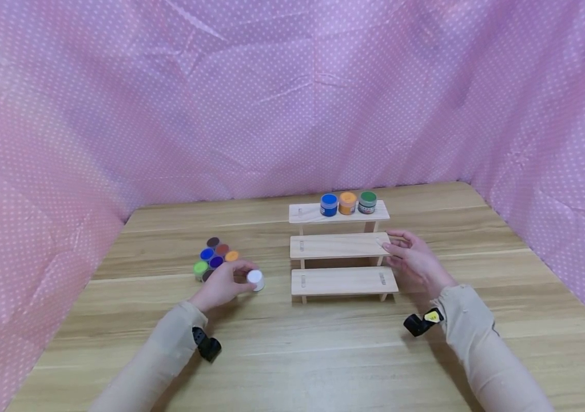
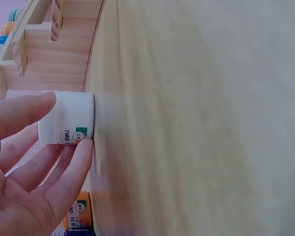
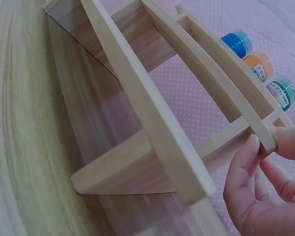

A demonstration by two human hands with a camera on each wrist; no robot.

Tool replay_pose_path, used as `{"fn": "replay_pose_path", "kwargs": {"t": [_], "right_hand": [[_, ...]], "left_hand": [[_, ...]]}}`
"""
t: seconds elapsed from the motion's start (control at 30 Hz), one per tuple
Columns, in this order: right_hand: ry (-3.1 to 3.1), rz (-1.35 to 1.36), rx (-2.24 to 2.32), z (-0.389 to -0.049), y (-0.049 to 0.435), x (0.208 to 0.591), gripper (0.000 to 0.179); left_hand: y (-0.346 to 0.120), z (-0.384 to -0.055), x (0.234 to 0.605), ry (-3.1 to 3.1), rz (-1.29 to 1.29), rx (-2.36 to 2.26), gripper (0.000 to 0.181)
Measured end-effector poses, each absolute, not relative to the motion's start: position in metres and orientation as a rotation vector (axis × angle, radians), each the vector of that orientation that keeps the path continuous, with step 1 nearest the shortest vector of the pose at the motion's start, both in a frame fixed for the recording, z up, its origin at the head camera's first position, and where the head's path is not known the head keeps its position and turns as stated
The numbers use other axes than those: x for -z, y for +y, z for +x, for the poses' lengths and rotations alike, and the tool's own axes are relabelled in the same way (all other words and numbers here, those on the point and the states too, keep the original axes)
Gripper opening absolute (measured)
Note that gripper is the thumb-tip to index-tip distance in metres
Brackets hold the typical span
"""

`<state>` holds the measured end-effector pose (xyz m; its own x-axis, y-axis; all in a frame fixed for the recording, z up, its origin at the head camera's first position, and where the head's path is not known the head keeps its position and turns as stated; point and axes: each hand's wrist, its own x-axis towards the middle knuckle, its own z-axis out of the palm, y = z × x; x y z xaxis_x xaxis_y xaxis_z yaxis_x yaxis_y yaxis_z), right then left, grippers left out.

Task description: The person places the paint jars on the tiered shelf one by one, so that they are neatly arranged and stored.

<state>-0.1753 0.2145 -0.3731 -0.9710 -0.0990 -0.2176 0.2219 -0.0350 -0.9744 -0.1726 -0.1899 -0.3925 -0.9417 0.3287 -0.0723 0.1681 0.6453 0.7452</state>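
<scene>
In the head view my left hand (image 1: 226,283) holds a small white paint jar (image 1: 255,278) between thumb and fingers. The left wrist view shows that jar (image 2: 71,118) with its "deli" label, its base at the tabletop. My right hand (image 1: 416,260) pinches the right end of the middle step of a three-step wooden rack (image 1: 338,246); the right wrist view shows thumb and fingers around that board's end (image 3: 266,142). On the top step stand a blue paint jar (image 1: 329,205), an orange paint jar (image 1: 347,203) and a green paint jar (image 1: 367,202) in a row.
Several paint jars (image 1: 216,262) stand clustered left of the rack, partly behind my left hand. The wooden table (image 1: 313,355) stretches around everything. A pink dotted cloth (image 1: 292,114) hangs behind the table and along both sides.
</scene>
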Motion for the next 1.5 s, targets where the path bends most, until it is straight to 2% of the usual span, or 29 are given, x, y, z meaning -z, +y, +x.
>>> {"fn": "replay_pose_path", "kwargs": {"t": [0.3,0.47,0.77,1.23,1.5], "right_hand": [[2.000,0.134,2.129,-0.174,0.214,0.374,0.045],[1.987,0.125,2.151,-0.174,0.214,0.374,0.043],[1.989,0.144,2.144,-0.173,0.215,0.375,0.052],[1.951,0.143,2.168,-0.173,0.215,0.376,0.038],[1.944,0.131,2.182,-0.174,0.216,0.379,0.044]], "left_hand": [[-0.190,-0.172,0.392,2.685,0.393,-1.146,0.026],[-0.189,-0.172,0.388,2.657,0.320,-1.177,0.032],[-0.186,-0.174,0.378,2.670,0.298,-1.269,0.032],[-0.178,-0.177,0.369,2.641,0.183,-1.426,0.039],[-0.171,-0.177,0.362,2.640,0.227,-1.579,0.037]]}}
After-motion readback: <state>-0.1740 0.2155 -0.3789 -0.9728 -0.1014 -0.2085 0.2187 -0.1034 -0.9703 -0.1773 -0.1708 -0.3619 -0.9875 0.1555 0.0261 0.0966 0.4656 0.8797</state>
